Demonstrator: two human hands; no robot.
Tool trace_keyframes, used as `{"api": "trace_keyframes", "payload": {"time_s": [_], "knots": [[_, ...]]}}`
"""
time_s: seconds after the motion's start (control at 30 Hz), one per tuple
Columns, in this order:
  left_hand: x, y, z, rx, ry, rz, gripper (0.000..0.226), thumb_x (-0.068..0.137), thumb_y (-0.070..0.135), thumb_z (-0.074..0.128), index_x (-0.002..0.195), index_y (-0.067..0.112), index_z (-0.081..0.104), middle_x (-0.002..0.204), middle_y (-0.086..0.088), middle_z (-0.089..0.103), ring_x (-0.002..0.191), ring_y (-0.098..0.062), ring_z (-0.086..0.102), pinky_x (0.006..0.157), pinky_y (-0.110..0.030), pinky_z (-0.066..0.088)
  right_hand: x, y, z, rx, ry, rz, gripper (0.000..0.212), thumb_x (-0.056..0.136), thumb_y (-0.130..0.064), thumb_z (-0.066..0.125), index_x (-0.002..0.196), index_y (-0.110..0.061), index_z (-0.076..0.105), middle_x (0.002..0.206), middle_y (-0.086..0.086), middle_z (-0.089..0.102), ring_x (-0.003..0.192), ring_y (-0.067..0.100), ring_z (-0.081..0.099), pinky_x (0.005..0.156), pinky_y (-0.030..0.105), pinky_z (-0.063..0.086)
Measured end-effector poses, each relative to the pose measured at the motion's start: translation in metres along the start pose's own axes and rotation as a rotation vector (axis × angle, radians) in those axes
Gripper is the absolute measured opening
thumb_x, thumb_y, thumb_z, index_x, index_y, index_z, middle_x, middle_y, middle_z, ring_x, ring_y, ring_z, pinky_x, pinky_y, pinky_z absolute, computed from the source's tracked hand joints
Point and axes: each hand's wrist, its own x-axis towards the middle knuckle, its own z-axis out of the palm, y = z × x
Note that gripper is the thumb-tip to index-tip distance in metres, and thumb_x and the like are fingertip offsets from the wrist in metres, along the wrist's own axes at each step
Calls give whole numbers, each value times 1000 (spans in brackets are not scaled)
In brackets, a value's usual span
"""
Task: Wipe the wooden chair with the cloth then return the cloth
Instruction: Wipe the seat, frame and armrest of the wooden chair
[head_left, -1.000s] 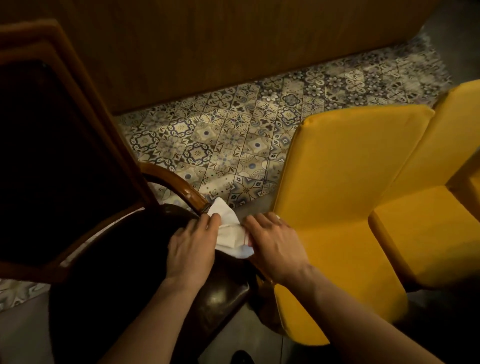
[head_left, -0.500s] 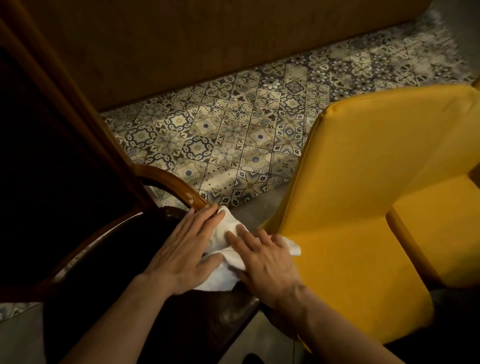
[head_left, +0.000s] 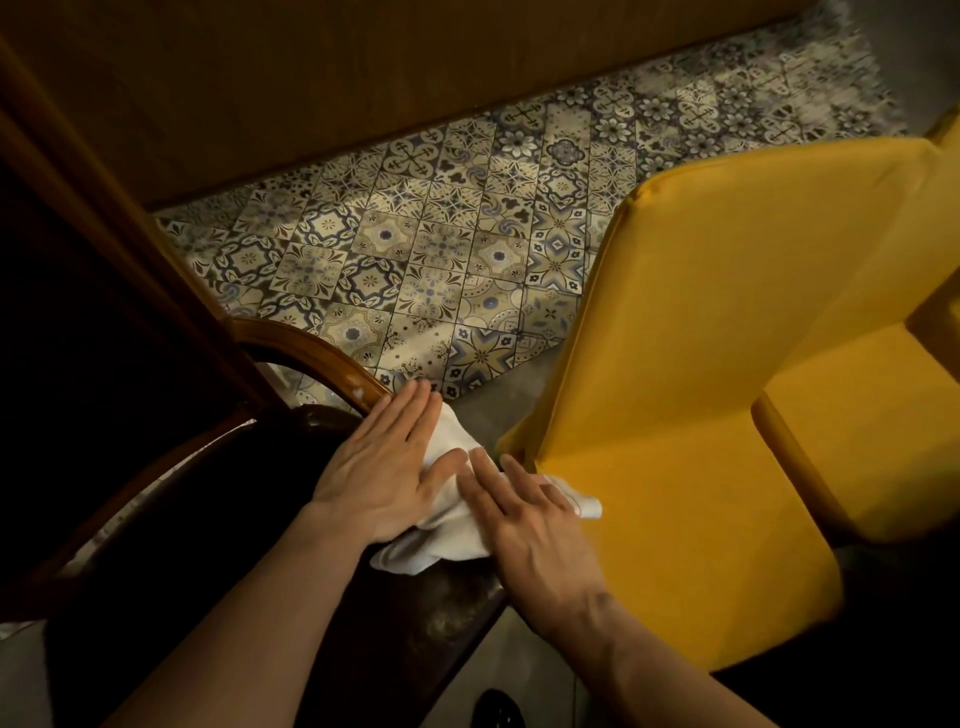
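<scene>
Pressing flat with fingers extended, the left hand (head_left: 382, 480) and right hand (head_left: 530, 525) pin a crumpled white cloth (head_left: 447, 530) on the dark wooden chair's (head_left: 332, 364) seat corner, beside a yellow upholstered chair (head_left: 727, 364).

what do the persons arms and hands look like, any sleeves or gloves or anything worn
Both forearms are bare as far as the frame shows: no sleeves, no gloves, no watch or bracelet. The left hand and right hand show no ring I can make out in the dim light. A small dark mark sits on the right wrist.
</scene>
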Motion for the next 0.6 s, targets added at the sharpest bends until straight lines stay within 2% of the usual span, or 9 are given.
{"api": "trace_keyframes", "payload": {"time_s": [0.1,0.3,0.43,0.6], "knots": [[0,0,3,11,3,-9,85,91,65,-6,159,15,-3,166,0,-12,149,-11,-21,123,-34,-9,-12,3,4,-3,-30,29,70,100,-13,41,158,-13,3,167,11,-2,150,37,9,110,55,29],[-3,5,7,38,23,-5,81,94,63,-9,159,15,-3,166,-1,-13,150,-15,-22,123,-36,-8,-27,7,8,-46,-55,66,80,99,-20,53,158,-14,-2,167,10,-5,151,35,5,113,55,26],[-10,11,10,70,36,6,82,91,59,-12,158,13,-5,166,-2,-13,149,-15,-24,123,-36,-9,-39,10,12,-59,-59,81,81,100,-30,53,158,-16,-2,167,8,-6,151,34,6,114,55,25],[-21,19,15,15,30,42,81,94,62,-9,158,12,-6,165,-3,-15,149,-13,-24,123,-35,-8,-54,14,16,-66,-82,107,81,99,-31,52,158,-17,-2,167,8,-6,151,35,8,113,53,28]]}}
